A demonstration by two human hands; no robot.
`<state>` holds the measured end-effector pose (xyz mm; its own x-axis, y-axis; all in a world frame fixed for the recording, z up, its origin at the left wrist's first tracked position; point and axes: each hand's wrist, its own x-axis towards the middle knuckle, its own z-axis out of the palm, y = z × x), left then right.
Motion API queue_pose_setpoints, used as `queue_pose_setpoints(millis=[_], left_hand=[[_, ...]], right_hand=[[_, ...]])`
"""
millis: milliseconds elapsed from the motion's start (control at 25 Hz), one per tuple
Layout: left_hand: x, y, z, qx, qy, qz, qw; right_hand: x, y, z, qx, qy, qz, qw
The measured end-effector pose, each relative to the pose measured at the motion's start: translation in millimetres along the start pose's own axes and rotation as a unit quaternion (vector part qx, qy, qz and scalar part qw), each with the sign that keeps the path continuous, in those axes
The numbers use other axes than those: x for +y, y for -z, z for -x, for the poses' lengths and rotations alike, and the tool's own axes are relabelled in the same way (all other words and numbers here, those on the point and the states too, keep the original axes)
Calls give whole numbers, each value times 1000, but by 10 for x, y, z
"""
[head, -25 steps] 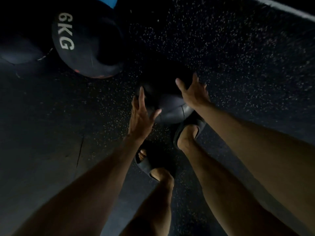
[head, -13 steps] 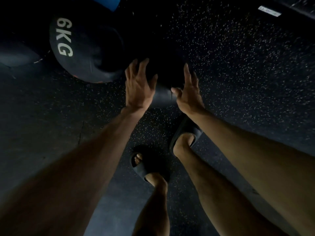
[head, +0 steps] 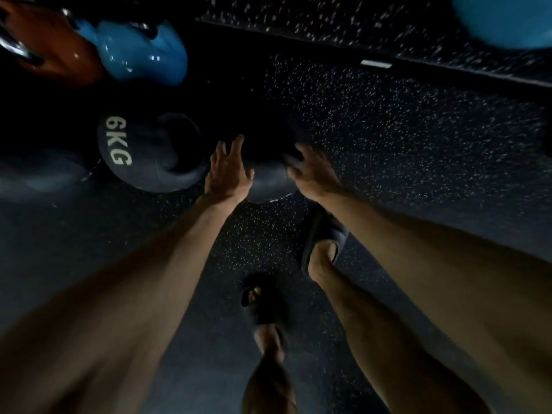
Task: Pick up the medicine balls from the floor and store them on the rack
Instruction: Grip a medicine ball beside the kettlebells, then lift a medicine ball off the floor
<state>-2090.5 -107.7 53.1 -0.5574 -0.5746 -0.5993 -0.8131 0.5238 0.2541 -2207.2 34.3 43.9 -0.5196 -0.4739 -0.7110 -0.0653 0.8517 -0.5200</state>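
Note:
A small black medicine ball [head: 268, 186] sits low over the speckled floor between my two hands. My left hand [head: 227, 171] presses flat against its left side with fingers fairly straight and thumb spread. My right hand [head: 313, 174] cups its right side with fingers curled onto the ball. The top of the ball is lost in shadow, and I cannot tell whether it touches the floor. A larger black ball marked 6KG [head: 149, 156] lies on the floor just left of my left hand.
A blue kettlebell [head: 140, 55] and an orange kettlebell [head: 44, 46] stand at the far left. A blurred blue round object [head: 507, 19] shows at the top right. A dark bar with a white label [head: 376, 64] crosses the floor beyond the ball. My sandalled feet [head: 325, 237] are just behind it.
Both hands went from reaching toward the small ball to clasping its sides. The view has swung up, bringing the kettlebells and the dark bar into sight.

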Motion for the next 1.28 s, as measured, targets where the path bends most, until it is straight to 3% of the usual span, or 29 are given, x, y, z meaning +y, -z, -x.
queue_pose_setpoints(millis=[280,520,640,920,1160,1280], left_hand=[[744,1089,1219,-105,-144,-118,977],[1516,1899,3017,-163,-311,-210,913],[1669,1938,3769,-200,-374,-269,865],[1837,1422,5385,-293,-487,-399,720],[1567,674,6729,-304,-571,-492,583],[1273,237,7481,-299,-595,-519,535]], right_hand=[[-370,682,1884,45,-51,31,997],[-424,893,4261,128,-158,-70,977],[-337,720,5227,148,-210,-114,960],[2,-68,7071,262,-332,-241,874],[402,-1119,8270,331,-391,-319,797],[587,-1748,8843,348,-412,-343,769]])
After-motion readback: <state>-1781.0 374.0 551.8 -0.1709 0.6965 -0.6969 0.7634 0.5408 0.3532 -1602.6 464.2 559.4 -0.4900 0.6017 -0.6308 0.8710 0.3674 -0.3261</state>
